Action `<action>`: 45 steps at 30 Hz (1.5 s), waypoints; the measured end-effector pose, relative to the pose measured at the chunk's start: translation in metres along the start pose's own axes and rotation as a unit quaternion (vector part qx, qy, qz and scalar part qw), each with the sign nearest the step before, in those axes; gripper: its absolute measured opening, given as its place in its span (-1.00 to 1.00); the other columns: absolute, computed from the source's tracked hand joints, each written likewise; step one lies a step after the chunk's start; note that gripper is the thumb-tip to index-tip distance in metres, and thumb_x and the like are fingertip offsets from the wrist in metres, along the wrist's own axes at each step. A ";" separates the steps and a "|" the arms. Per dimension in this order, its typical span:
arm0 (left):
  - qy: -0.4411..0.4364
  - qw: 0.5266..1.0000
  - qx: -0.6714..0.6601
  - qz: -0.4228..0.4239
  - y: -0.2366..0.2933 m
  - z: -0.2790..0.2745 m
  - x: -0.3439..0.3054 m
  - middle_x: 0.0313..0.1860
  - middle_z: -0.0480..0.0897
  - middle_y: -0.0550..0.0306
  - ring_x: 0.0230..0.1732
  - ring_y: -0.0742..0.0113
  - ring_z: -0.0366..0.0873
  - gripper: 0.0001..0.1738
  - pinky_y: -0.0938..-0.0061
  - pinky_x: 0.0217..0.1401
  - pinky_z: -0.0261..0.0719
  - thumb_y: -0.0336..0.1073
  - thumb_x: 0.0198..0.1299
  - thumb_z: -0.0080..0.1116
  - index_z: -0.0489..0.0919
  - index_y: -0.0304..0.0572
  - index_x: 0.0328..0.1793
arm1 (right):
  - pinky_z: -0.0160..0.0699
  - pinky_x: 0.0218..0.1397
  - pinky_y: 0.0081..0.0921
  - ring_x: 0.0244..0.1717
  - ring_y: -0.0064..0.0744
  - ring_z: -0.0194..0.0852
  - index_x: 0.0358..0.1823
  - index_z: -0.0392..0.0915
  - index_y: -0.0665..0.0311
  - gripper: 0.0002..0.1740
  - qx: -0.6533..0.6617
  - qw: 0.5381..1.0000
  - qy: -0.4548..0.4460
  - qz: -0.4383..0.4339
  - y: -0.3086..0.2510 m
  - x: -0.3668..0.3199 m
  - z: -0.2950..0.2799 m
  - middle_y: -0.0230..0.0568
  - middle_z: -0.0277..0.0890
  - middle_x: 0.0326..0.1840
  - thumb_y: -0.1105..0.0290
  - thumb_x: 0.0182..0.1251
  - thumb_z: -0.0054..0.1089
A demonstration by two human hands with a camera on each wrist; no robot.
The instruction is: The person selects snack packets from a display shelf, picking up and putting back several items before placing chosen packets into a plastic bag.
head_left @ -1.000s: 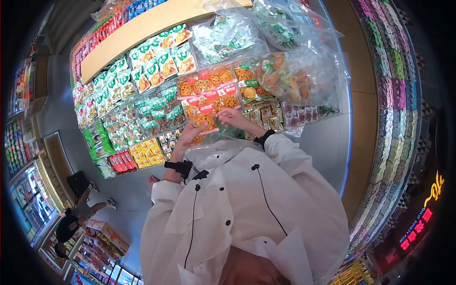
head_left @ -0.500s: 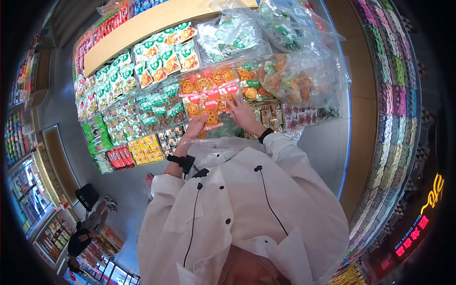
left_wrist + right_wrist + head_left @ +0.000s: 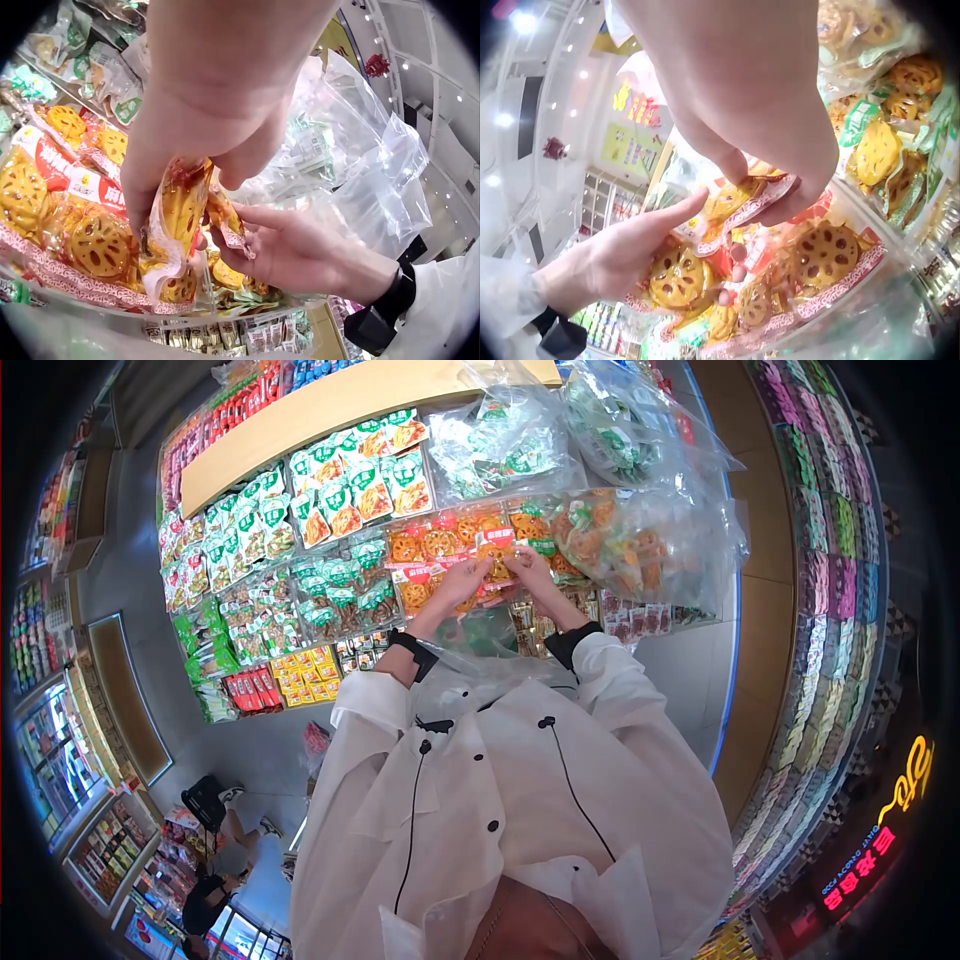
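Both hands hold one clear packet of lotus root slices (image 3: 494, 542) with a red-and-white label, above the lotus root bin. My left hand (image 3: 462, 582) grips its left side, fingers curled round the edge; in the left wrist view the packet (image 3: 180, 214) looks bent between the hands. My right hand (image 3: 537, 576) pinches the other side, thumb in front, as the right wrist view shows over the packet (image 3: 739, 202). Beneath lie more lotus root packets (image 3: 821, 259) in rows, with pink-patterned edges.
Large clear plastic bags (image 3: 665, 540) of packets bulge at the right of the display. Green-and-white snack packets (image 3: 345, 495) fill bins to the left. A wooden ledge (image 3: 350, 420) runs behind. Another person (image 3: 215, 890) is in the aisle at lower left.
My right hand has gone from the bin's near edge onto the packets, and my left hand has moved rightward and forward. Both now hold one packet. The person in the aisle has moved.
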State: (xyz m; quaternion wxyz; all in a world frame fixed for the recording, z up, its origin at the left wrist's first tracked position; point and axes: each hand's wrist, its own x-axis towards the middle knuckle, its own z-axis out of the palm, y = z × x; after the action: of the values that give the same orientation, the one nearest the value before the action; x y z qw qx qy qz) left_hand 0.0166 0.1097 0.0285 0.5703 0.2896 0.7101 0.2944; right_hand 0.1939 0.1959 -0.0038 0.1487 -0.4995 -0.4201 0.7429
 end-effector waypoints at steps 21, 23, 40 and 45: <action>0.242 0.955 0.054 -0.164 -0.011 0.027 0.069 -0.19 0.74 -0.27 -0.12 -0.11 0.73 -0.54 0.12 -0.01 0.64 0.00 0.10 0.36 0.73 -0.36 -0.25 | 0.58 -0.20 -0.49 -0.17 -0.50 0.63 0.18 0.49 0.33 -0.67 0.010 0.981 0.149 -0.121 0.030 0.002 -0.026 -0.22 0.67 -0.19 0.39 0.46 0.13; 0.224 0.952 0.154 -0.138 -0.003 0.022 0.065 -0.16 0.73 -0.32 -0.09 -0.17 0.72 -0.54 0.08 0.03 0.64 0.00 0.08 0.32 0.73 -0.35 -0.24 | 0.57 -0.22 -0.44 -0.25 -0.43 0.64 0.14 0.56 0.30 -0.69 -0.112 0.975 0.136 -0.138 0.024 0.001 -0.032 -0.16 0.67 -0.28 0.32 0.47 0.11; 0.088 0.801 0.564 0.183 0.056 0.014 0.045 0.18 0.53 -0.17 0.19 -0.07 0.55 -0.47 0.08 0.13 0.54 -0.28 0.22 0.24 0.48 -0.06 0.35 | 0.60 -0.34 0.03 -0.41 0.12 0.66 0.49 0.11 0.21 -0.27 -0.603 0.771 -0.087 -0.187 -0.009 -0.001 -0.011 -0.03 0.66 -0.45 0.00 0.46 0.09; 0.088 0.739 0.642 0.185 0.046 0.023 0.059 0.19 0.49 -0.03 0.19 0.04 0.52 -0.58 0.13 0.06 0.53 -0.24 0.29 0.14 0.53 0.00 0.28 | 0.65 -0.31 -0.03 -0.36 0.13 0.69 0.42 0.14 0.30 -0.20 -0.616 0.764 -0.081 -0.173 -0.005 -0.001 -0.011 0.01 0.66 -0.43 -0.07 0.38 0.20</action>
State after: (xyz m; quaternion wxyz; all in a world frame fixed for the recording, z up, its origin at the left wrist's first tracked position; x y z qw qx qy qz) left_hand 0.0318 0.1856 0.0211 0.1184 0.6853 0.7105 -0.1070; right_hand 0.2025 0.2034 -0.0004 -0.0991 -0.3407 -0.8772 0.3235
